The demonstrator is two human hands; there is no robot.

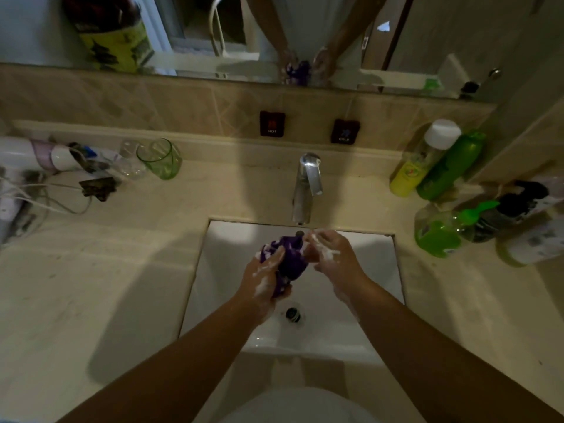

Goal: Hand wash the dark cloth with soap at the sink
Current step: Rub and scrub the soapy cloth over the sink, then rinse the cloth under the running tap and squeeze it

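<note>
Gripping purple cloth in left hand, right hand pinching its edge, mid-sink

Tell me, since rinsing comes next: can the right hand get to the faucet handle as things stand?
Probably yes. The right hand hovers just below the faucet, with nothing between them, though it pinches the purple cloth.

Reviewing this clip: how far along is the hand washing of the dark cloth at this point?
Soaping looks done: white lather coats both hands and the dark cloth. In hand: the left hand grips the bunched cloth over the sink while the right hand touches its edge, apparently scrubbing. Left: rinsing and wringing; no water visibly runs from the faucet.
</note>
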